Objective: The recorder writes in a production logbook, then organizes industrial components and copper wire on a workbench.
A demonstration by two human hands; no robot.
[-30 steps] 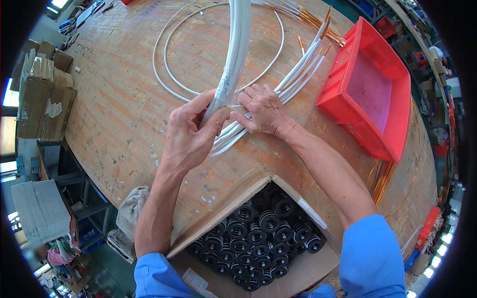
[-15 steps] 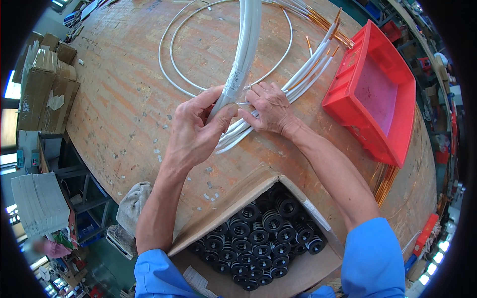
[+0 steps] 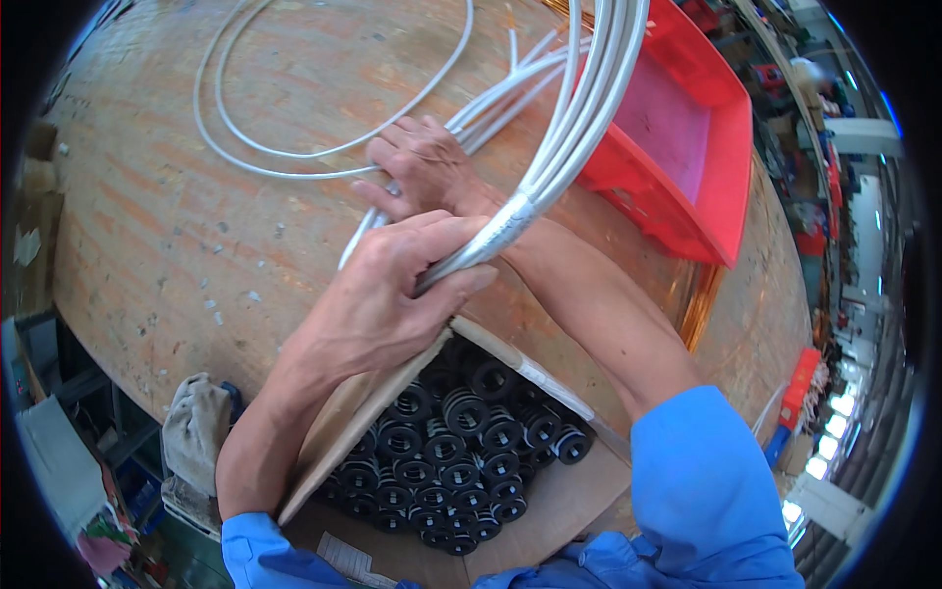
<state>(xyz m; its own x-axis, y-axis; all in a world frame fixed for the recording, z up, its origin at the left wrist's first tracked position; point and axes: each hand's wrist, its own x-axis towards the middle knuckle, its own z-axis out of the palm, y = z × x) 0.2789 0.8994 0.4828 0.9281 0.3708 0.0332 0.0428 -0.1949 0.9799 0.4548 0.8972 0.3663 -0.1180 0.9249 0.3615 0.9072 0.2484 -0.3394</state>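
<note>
My left hand [image 3: 388, 285] is closed round a thick bundle of white insulated wires [image 3: 586, 108], bound with clear tape near my fingers. The bundle rises from my grip and bends up to the right, crossing over my right forearm. Farther off, my right hand [image 3: 427, 162] lies low over a second group of white wires [image 3: 491, 110] on the table, its fingers curled over them. Some of those wires show bare copper at their far ends. A single white wire loops [image 3: 285, 155] across the tabletop beyond my hands.
Close to me, an open cardboard box [image 3: 564, 520] holds many black ring-shaped parts [image 3: 446, 447]. A red plastic bin [image 3: 721, 157] stands at the right, with copper rods [image 3: 703, 309] beside it. A grey cloth [image 3: 196, 422] hangs at the table's left edge. Small scraps dot the wooden tabletop [image 3: 137, 196].
My left hand has brought the taped bundle nearer to me and swung its upper part to the right, over my right forearm. My right hand stays at the wires on the table. The whole view has shifted.
</note>
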